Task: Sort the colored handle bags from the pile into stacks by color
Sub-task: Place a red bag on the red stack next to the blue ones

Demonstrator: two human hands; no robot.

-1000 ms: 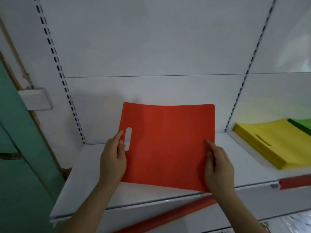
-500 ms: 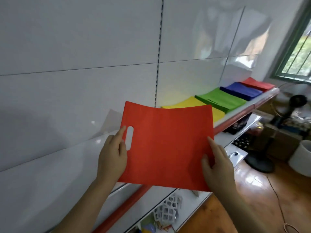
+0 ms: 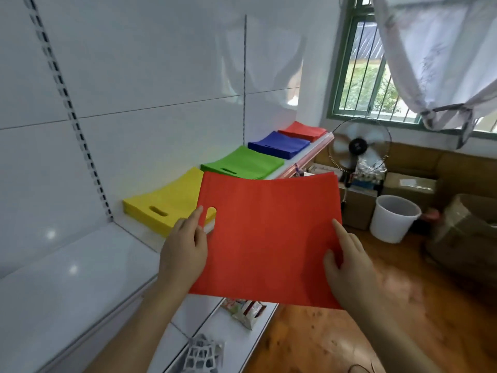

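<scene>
A person holds a red handle bag flat in the air between both hands, in front of a white shelf where sorted stacks lie in a row: yellow stack, green stack, blue stack and, farthest off, red stack. The left hand pinches the bag's left edge just below the handle slot, its fingers lying on top beside the cut-out; the right hand pinches the right edge, forefinger stretched along the upper face. The sheet sags in a shallow curve between the two grips, which suggests thin, light, floppy fabric that would droop or fold if held by one corner. Holding opposite edges, as here, looks the surest way to keep it flat; the slot offers a second hold. Judged from the row, this bag belongs on the red stack, well beyond the fingers and past the blue one
</scene>
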